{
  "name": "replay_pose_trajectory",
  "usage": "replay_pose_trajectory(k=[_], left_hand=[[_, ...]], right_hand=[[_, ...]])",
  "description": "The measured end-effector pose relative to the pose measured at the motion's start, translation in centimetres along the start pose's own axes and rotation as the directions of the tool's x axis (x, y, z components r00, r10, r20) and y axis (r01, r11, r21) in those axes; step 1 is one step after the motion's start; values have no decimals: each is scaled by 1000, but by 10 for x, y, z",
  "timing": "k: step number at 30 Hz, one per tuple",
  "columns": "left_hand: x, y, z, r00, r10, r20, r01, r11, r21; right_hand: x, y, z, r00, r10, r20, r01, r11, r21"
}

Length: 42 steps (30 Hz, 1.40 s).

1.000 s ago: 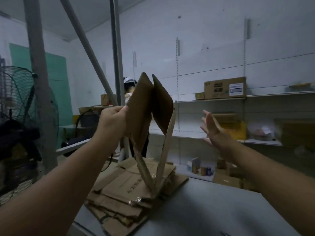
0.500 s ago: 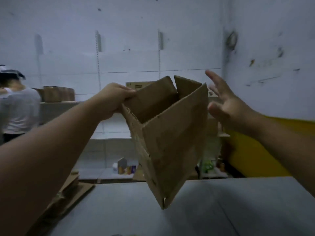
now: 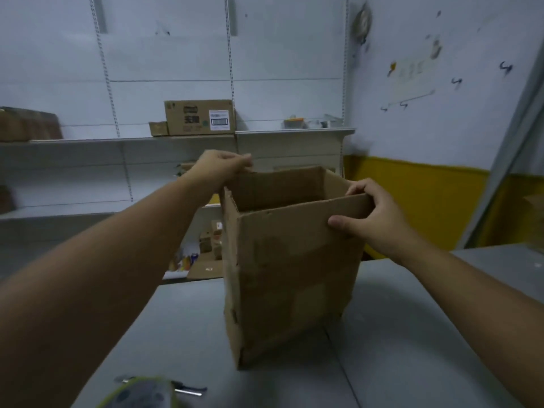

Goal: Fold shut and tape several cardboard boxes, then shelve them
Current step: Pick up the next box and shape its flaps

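Head view: the box [image 3: 294, 275], standing open on the table [image 3: 412, 334] below both grips, is pinched at its far rim by the left hand [image 3: 219, 169] and clasped at its near rim by the right hand [image 3: 371, 219], and is probably best squared between them before any flaps are folded.

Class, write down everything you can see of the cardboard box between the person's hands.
The cardboard box is brown, worn and creased, upright, its top open with flaps raised. It seems to stand on the grey table. The left hand grips its far left corner; the right hand grips the near flap's right end.
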State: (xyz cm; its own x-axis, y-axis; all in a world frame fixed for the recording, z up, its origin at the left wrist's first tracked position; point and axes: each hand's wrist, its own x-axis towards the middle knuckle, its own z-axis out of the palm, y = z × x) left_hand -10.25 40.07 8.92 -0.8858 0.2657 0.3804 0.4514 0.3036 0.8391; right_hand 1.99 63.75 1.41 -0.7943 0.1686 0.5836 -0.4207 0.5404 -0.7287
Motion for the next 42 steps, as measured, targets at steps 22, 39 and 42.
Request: replay_pose_trajectory(k=[22, 39, 42], left_hand=[[-77, -57, 11, 998, 12, -64, -20, 992, -127], [-117, -47, -30, 983, 182, -11, -182, 980, -86], [-119, -51, -31, 966, 257, 7, -257, 966, -13]], right_hand=[[-7, -1, 10, 969, 1, 246, -4, 1000, 12], [-10, -9, 23, 971, 7, 239, -12, 1000, 17], [-16, 1, 32, 974, -3, 226, 11, 999, -33]])
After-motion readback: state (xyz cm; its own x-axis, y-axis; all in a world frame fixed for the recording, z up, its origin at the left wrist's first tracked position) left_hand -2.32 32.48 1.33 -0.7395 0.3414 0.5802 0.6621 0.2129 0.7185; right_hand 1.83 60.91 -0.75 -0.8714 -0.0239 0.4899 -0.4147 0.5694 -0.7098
